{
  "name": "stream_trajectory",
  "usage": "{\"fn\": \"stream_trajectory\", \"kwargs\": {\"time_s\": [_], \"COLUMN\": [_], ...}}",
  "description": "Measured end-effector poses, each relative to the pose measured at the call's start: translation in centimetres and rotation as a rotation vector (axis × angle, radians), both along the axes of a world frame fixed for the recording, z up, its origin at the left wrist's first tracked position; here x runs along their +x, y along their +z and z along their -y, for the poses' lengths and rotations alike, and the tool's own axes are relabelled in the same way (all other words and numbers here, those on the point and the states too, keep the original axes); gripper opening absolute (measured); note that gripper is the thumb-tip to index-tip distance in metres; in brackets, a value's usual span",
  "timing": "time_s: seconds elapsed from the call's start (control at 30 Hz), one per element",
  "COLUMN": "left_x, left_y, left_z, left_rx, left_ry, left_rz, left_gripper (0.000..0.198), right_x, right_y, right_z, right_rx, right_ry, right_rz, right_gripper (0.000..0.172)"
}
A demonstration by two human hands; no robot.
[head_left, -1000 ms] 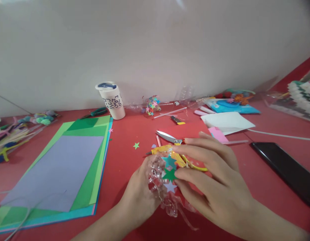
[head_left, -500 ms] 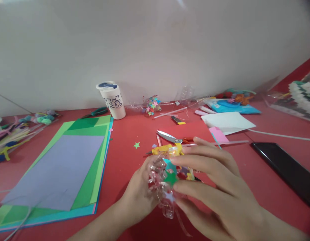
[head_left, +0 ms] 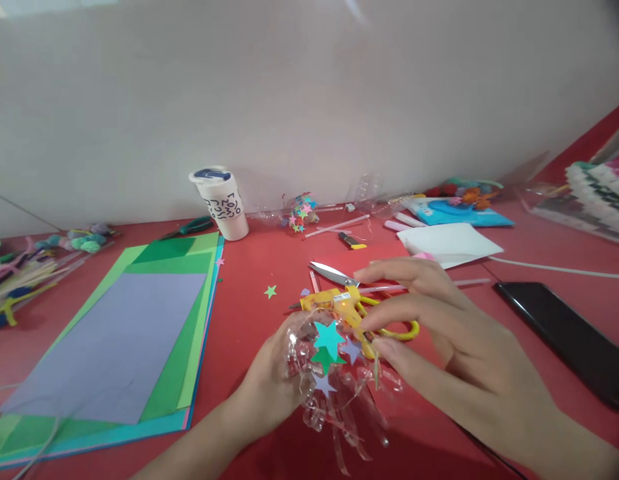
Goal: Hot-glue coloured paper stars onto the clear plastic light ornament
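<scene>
My left hand [head_left: 274,373] is wrapped round a clear plastic bundle [head_left: 314,417] with trailing strips. Paper stars, including a turquoise star [head_left: 328,339], sit on its near side. Over on the right, my right hand [head_left: 459,353] has its fingers apart, the fingertips at the handle of a yellow glue gun [head_left: 322,300]; whether they touch it is hard to tell. The glue gun lies behind the bundle with its nozzle to the left. Yellow loop handles [head_left: 412,331] show beside it. Scissors with silver blades [head_left: 333,273] lie just beyond, partly hidden by my right hand.
Coloured paper sheets [head_left: 109,347] cover the left side, a white tumbler [head_left: 222,207] behind them. A black phone [head_left: 559,340] lies at right. A box cutter [head_left: 350,241], a star-covered bundle [head_left: 302,212], a white paper [head_left: 452,243] and a blue packet [head_left: 464,215] are farther back.
My right hand has drawn back from the stars on the bundle towards the glue gun's handle. The stars and trailing strips now show more fully; my left hand keeps its hold.
</scene>
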State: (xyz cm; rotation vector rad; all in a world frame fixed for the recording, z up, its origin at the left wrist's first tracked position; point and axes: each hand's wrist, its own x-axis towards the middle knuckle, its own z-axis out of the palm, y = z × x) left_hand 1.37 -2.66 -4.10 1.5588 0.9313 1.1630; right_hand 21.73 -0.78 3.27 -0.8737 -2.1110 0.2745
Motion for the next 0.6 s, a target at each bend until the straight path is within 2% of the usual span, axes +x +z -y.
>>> {"fn": "stream_trajectory", "kwargs": {"time_s": [0.1,0.2,0.27,0.33,0.43,0.53,0.6], "left_x": [-0.1,-0.2,-0.3,-0.4,-0.6,-0.6,-0.6], "left_y": [-0.3,-0.5,-0.6,-0.5,-0.3,-0.1,-0.2], "left_z": [0.1,0.2,0.2,0.1,-0.1,-0.4,-0.5], "left_rx": [-0.070,-0.282,-0.347,-0.311,-0.309,-0.404,-0.446], "left_ry": [-0.013,-0.003,0.034,0.051,0.014,0.064,0.136], "left_rz": [0.040,0.156,0.183,0.178,0.208,0.266,0.310], "left_gripper": [0.049,0.040,0.044,0.045,0.036,0.037,0.043], "right_x": [0.1,0.3,0.5,0.6,0.7,0.7,0.8], "right_y": [0.0,-0.3,-0.8,-1.5,-2.4,-3.1,-3.3], "right_z": [0.1,-0.7,-1.7,-2.7,-3.4,-3.3,-3.0], "right_rx": [0.030,-0.034,-0.199,-0.450,-0.718,-0.817,-0.811], "right_ry": [0.031,0.041,0.075,0.167,0.324,0.355,0.331], "right_rz": [0.003,-0.051,-0.124,-0.172,-0.065,-0.028,-0.099], "right_gripper": [0.015,0.021,0.025,0.027,0.044,0.068,0.074]}}
